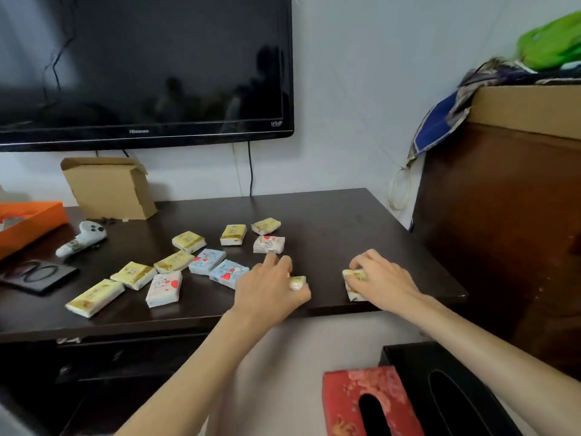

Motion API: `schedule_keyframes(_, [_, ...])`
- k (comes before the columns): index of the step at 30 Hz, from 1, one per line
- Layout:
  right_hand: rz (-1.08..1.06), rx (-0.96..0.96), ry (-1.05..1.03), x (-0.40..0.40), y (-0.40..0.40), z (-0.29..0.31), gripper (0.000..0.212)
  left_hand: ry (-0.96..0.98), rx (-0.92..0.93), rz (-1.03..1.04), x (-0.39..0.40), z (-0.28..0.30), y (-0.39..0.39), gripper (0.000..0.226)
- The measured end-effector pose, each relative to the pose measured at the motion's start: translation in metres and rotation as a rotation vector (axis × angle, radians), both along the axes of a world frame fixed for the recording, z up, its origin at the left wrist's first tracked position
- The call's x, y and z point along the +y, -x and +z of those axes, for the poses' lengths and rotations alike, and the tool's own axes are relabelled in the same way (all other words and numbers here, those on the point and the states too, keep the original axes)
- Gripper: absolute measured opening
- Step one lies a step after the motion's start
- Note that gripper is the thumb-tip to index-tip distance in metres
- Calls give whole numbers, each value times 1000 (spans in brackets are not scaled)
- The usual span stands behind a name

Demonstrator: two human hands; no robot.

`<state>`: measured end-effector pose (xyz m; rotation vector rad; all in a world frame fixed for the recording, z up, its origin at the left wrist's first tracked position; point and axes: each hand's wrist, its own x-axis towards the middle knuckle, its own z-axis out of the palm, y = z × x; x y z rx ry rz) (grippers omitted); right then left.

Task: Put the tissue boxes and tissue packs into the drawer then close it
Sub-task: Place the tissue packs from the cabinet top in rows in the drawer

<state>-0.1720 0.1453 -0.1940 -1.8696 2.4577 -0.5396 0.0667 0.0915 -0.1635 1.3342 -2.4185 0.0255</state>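
Both hands gripping tissue packs at counter's front edge: left hand (270,287) on yellow pack (297,282), right hand (382,280) on another (353,283). Red box (364,401) and black box (446,391) sitting below, near front-right corner.

Head view: worn at head height, looks forward and down.
Faces: dark table (330,215) and television (141,67) on the wall.
Nearness: close, at arm's reach.

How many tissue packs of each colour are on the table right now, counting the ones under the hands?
Yellow packs: 8, two of them under the left hand and right hand
Blue packs: 2
White or pink packs with red hearts: 2
Total: 12 on the table
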Motion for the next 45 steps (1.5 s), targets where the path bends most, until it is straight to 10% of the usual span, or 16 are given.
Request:
schedule_keyframes(8, [171,-7,-178,26,26,0,79,-88,-149,-72,-6,-9,61,51])
schedule_keyframes(18, [183,-71,-118,29,39,1,69,-91,-308,-45,15,-7,66,51])
schedule_keyframes(27, [185,-183,-67,34,43,2,75,-87,-52,-61,-8,18,53,35])
schedule_keyframes(34, [252,-238,-126,29,40,8,90,-358,-143,-348,-19,-10,48,100])
schedule_keyframes(45, [305,-341,-8,52,3,1,77,-338,107,-355,5,-17,8,83])
